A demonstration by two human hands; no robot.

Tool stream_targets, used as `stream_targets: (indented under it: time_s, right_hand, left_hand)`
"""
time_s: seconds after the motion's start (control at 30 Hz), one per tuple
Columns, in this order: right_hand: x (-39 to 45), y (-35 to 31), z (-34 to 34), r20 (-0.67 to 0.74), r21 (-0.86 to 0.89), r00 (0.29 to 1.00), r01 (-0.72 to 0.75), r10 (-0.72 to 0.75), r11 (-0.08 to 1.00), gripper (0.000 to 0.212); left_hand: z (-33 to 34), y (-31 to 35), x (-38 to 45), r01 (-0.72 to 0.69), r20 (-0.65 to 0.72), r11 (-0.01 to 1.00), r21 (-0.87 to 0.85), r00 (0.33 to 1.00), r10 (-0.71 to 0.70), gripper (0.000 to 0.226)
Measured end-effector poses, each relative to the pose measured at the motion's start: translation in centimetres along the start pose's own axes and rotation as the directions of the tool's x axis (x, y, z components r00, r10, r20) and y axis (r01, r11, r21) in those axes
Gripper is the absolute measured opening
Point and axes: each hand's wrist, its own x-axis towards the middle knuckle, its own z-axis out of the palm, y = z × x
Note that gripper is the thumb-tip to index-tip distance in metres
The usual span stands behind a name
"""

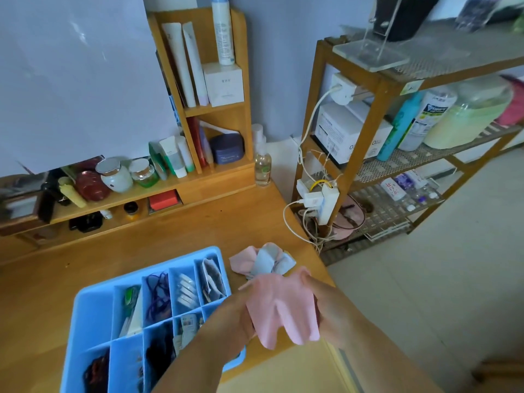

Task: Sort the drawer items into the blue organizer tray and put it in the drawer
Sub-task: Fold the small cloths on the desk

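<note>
A pink cloth [283, 307] hangs between my two hands above the right end of the blue organizer tray [93, 302]. My left hand [232, 321] grips its left edge and my right hand [326, 304] grips its right edge. The tray lies on the wooden desk [170, 236]. Its compartments hold a green pen, dark cords, white pads, packets and dark items. Just beyond my hands, a small pile of pink and grey cloths [263, 260] rests on the desk by the tray's far right corner. The drawer is not clearly in view.
A wooden shelf unit [215, 109] with tubes, jars and boxes lines the back of the desk. A glass bottle [262, 163] stands at the desk's far right corner. To the right stands a rack [377, 114] with bottles, boxes, a power strip and cables.
</note>
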Motion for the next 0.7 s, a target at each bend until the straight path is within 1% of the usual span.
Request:
stream_targets:
  time_s: [0.07, 0.1, 0.17, 0.23, 0.27, 0.33, 0.37, 0.4, 0.43, 0.5, 0.57, 0.6, 0.67, 0.7]
  right_hand:
    - [0.0, 0.1, -0.2, -0.012, 0.004, 1.0, -0.004, 0.004, 1.0, 0.046]
    - [0.2, 0.2, -0.4, -0.027, -0.005, 1.0, 0.013, -0.013, 1.0, 0.047]
    - [0.2, -0.2, -0.4, -0.059, -0.067, 0.997, 0.05, -0.054, 0.996, 0.046]
    - [0.2, -0.5, -0.4, -0.15, -0.187, 0.985, 0.055, -0.084, 0.981, 0.055]
    - [0.2, -0.5, -0.5, -0.197, -0.239, 0.974, 0.058, -0.107, 0.969, 0.055]
    - [0.2, -0.4, -0.9, -0.222, -0.31, 0.956, 0.116, -0.19, 0.944, 0.039]
    - [0.1, -0.3, -1.0, -0.242, -0.307, 0.946, 0.136, -0.216, 0.942, 0.029]
    - [0.0, -0.3, -1.1, -0.261, -0.3, 0.936, 0.155, -0.238, 0.941, 0.024]
    - [0.1, -0.3, -1.2, -0.285, -0.313, 0.922, 0.168, -0.261, 0.935, 0.025]
    - [0.2, -0.5, -1.3, -0.328, -0.387, 0.891, 0.175, -0.313, 0.905, 0.026]
    - [0.2, -0.8, -1.2, -0.348, -0.458, 0.857, 0.197, -0.379, 0.867, 0.027]
    - [0.0, -1.0, -1.2, -0.339, -0.483, 0.849, 0.213, -0.406, 0.849, 0.03]
    - [0.0, -1.2, -1.3, -0.306, -0.492, 0.855, 0.234, -0.418, 0.838, 0.036]
    - [0.0, -1.4, -1.3, -0.298, -0.47, 0.867, 0.232, -0.4, 0.852, 0.037]
  left_hand:
    - [-0.1, -0.6, -0.3, -0.043, -0.006, 0.998, 0.044, 0.999, 0.043, 0.031]
    - [-0.4, -0.9, -0.2, -0.062, -0.033, 0.996, 0.065, 0.997, 0.064, 0.03]
    - [-0.5, -0.7, -0.8, -0.105, -0.046, 0.989, 0.108, 0.993, 0.11, 0.043]
    - [-0.6, -0.2, -0.6, -0.13, -0.085, 0.975, 0.178, 0.985, 0.147, 0.054]
    - [-0.6, 0.1, -0.6, -0.128, -0.136, 0.969, 0.212, 0.978, 0.159, 0.054]
    - [-0.6, 0.4, -0.5, -0.154, -0.201, 0.954, 0.257, 0.957, 0.209, 0.053]
    - [-0.7, 0.5, -0.5, -0.173, -0.204, 0.944, 0.28, 0.951, 0.234, 0.055]
    - [-0.6, 0.7, -0.6, -0.196, -0.209, 0.933, 0.303, 0.941, 0.265, 0.058]
    - [-0.8, 0.7, -0.5, -0.218, -0.207, 0.913, 0.346, 0.931, 0.3, 0.061]
    - [-0.9, 0.8, -0.3, -0.225, -0.191, 0.845, 0.485, 0.916, 0.354, 0.058]
    - [-0.6, 1.1, -0.5, -0.206, -0.142, 0.751, 0.627, 0.918, 0.37, 0.048]
    - [-0.5, 1.2, -0.6, -0.196, -0.121, 0.72, 0.666, 0.924, 0.363, 0.042]
    - [-0.4, 1.3, -0.7, -0.183, -0.077, 0.657, 0.731, 0.935, 0.347, 0.033]
    - [-0.3, 1.3, -0.6, -0.175, -0.057, 0.623, 0.762, 0.941, 0.334, 0.031]
